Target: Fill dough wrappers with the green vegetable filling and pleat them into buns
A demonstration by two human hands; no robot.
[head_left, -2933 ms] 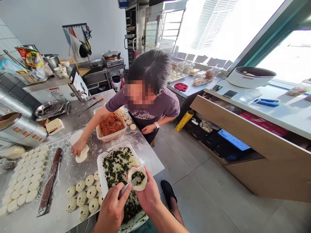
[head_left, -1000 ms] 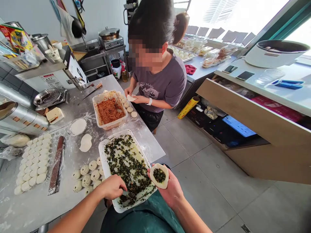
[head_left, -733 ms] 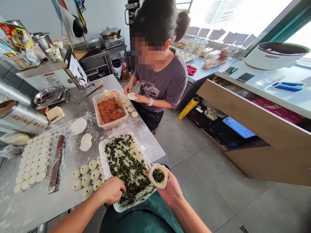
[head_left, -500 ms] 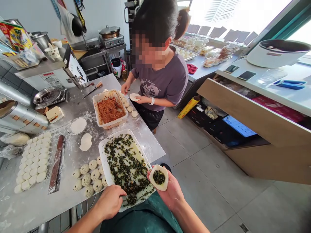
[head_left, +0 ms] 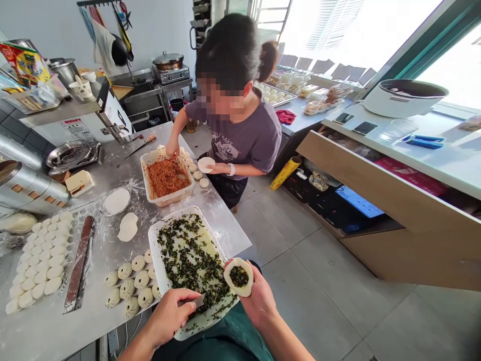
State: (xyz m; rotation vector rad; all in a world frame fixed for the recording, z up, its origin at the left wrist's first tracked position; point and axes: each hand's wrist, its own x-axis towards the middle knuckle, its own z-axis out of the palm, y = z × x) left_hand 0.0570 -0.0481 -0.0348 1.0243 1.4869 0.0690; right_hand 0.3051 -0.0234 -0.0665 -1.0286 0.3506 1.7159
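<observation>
Metal table [head_left: 37, 333]: buns [head_left: 142, 279] beside filling tray [head_left: 155, 254].

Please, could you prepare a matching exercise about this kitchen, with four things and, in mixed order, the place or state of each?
1. Filled wrapper
2. Left hand
3. Brown bar
4. Reddish filling

A. In the tub near the co-worker
B. Held in the right hand
C. Between the flat dough pieces and the pleated buns
D. Gripping a small tool over the white tray

Pairs: 1-B, 2-D, 3-C, 4-A

Daylight fills the window [head_left: 338, 35] beyond a gray tiled floor [head_left: 308, 291]
</observation>
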